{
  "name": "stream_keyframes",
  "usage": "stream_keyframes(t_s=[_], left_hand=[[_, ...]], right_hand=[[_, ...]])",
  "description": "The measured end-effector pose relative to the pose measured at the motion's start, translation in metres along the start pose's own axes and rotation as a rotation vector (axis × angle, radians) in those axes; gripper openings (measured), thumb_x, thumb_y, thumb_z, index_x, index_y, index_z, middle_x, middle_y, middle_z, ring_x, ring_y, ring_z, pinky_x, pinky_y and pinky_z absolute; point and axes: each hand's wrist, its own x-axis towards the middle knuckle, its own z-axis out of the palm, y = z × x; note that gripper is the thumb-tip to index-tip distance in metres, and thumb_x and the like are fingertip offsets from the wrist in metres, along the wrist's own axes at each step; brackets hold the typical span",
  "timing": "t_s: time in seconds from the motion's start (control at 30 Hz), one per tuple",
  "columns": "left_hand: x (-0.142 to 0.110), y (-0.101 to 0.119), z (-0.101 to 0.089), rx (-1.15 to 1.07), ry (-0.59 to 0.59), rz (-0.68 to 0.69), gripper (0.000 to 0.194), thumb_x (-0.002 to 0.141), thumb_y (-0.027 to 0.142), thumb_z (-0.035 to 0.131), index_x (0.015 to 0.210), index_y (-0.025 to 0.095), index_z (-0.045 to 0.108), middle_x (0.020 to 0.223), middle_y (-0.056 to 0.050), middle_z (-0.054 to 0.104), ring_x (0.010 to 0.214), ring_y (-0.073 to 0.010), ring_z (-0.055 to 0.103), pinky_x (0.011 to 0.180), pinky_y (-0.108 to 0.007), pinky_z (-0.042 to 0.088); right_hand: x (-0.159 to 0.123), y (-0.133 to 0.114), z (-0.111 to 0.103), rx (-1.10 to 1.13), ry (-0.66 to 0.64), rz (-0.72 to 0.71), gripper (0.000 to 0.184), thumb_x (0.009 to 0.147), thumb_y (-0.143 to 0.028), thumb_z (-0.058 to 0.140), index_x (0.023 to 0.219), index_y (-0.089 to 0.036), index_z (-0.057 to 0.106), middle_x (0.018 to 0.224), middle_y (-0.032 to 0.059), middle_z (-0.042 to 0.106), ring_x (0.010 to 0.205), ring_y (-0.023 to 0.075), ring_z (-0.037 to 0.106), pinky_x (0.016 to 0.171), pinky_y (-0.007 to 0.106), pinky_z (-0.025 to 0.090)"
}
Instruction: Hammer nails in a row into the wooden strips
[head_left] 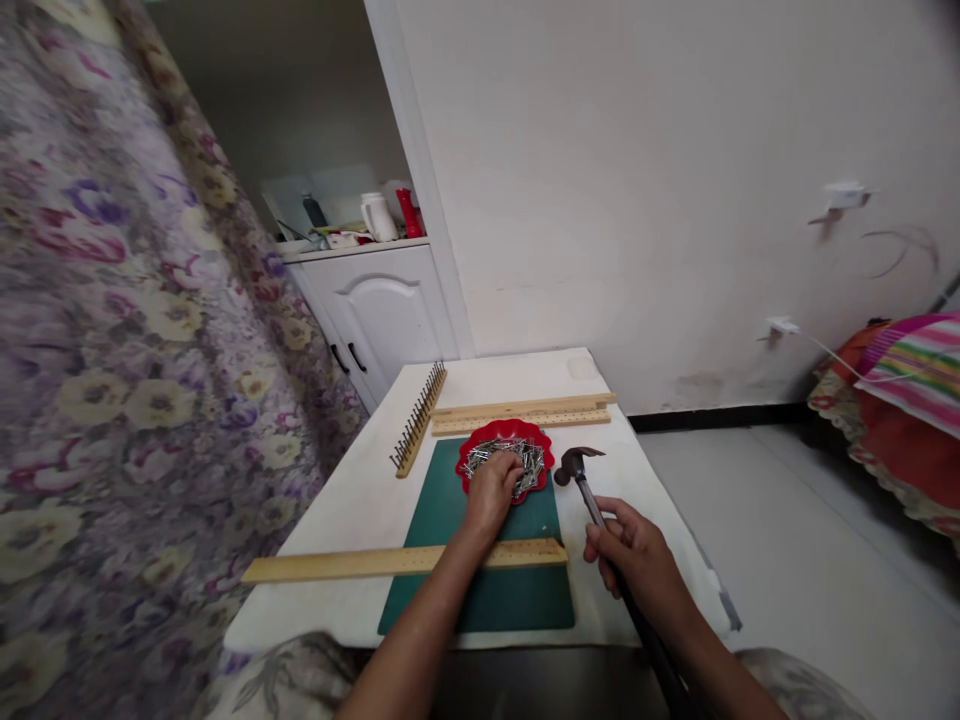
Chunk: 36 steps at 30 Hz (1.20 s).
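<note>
My left hand [491,492] reaches into a red plate [491,434] heaped with small metal nails [532,462]; its fingers curl down among them, and what they grip is hidden. My right hand [637,565] is wrapped round the dark handle of a claw hammer [579,467], whose head hangs just right of the plate. A wooden strip [337,565] lies across the near part of a green cutting mat [525,595], under my left forearm.
Another wooden strip studded with a row of nails [418,420] lies at the left of the white table [360,500]. Two more strips [525,412] lie behind the plate. A floral curtain [112,350] hangs left, a white cabinet [382,310] stands behind, bedding [907,400] at right.
</note>
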Motion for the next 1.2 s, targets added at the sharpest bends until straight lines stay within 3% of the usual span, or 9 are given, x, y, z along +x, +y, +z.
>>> stream_keyframes(t_s=[0.13, 0.33, 0.47, 0.63, 0.83, 1.2], left_hand=[[-0.017, 0.005, 0.001, -0.384, 0.098, -0.065, 0.014, 0.081, 0.026, 0.052, 0.084, 0.017, 0.062, 0.080, -0.002, 0.064, 0.076, -0.0150, 0.058, 0.071, -0.024, 0.044], [-0.048, 0.011, 0.002, -0.733, 0.070, -0.306, 0.023, 0.074, 0.035, 0.060, 0.082, 0.014, 0.061, 0.069, -0.001, 0.063, 0.062, -0.0118, 0.055, 0.061, -0.022, 0.044], [-0.077, 0.018, 0.003, -0.719, 0.080, -0.390, 0.022, 0.072, 0.035, 0.061, 0.079, 0.014, 0.062, 0.064, 0.000, 0.062, 0.062, -0.0122, 0.056, 0.061, -0.021, 0.043], [-0.099, 0.032, 0.012, -0.598, 0.065, -0.374, 0.018, 0.072, 0.033, 0.062, 0.071, 0.015, 0.065, 0.063, 0.002, 0.063, 0.061, -0.0117, 0.054, 0.058, -0.020, 0.040], [-0.098, 0.036, 0.024, -0.539, 0.092, -0.329, 0.018, 0.075, 0.033, 0.060, 0.071, 0.016, 0.065, 0.066, 0.001, 0.064, 0.064, -0.0126, 0.055, 0.060, -0.020, 0.041], [-0.097, 0.036, 0.028, -0.416, 0.100, -0.264, 0.014, 0.077, 0.028, 0.058, 0.070, 0.018, 0.065, 0.070, 0.001, 0.066, 0.067, -0.0133, 0.058, 0.064, -0.021, 0.044]], right_hand=[[-0.001, 0.003, -0.001, -0.008, -0.001, -0.015, 0.036, 0.078, -0.038, 0.061, 0.105, -0.015, 0.053, 0.057, -0.0039, 0.060, 0.033, 0.0078, 0.042, 0.032, 0.019, 0.033], [-0.002, 0.006, -0.002, -0.015, -0.011, -0.016, 0.038, 0.078, -0.038, 0.061, 0.106, -0.015, 0.053, 0.057, -0.0035, 0.060, 0.033, 0.0078, 0.042, 0.032, 0.019, 0.033], [-0.004, 0.006, -0.002, -0.029, -0.002, -0.013, 0.038, 0.077, -0.038, 0.061, 0.106, -0.016, 0.054, 0.057, -0.0034, 0.061, 0.033, 0.0082, 0.044, 0.032, 0.019, 0.033], [-0.006, 0.006, -0.003, -0.029, 0.010, -0.015, 0.037, 0.076, -0.038, 0.062, 0.105, -0.016, 0.055, 0.057, -0.0039, 0.061, 0.033, 0.0083, 0.043, 0.033, 0.020, 0.033], [-0.007, 0.005, -0.003, -0.034, 0.000, -0.030, 0.036, 0.078, -0.036, 0.060, 0.107, -0.015, 0.054, 0.058, -0.0037, 0.061, 0.034, 0.0079, 0.043, 0.033, 0.019, 0.033], [-0.009, 0.005, -0.003, -0.041, -0.011, -0.025, 0.033, 0.080, -0.034, 0.059, 0.106, -0.015, 0.053, 0.058, -0.0039, 0.060, 0.034, 0.0072, 0.042, 0.034, 0.018, 0.033]])
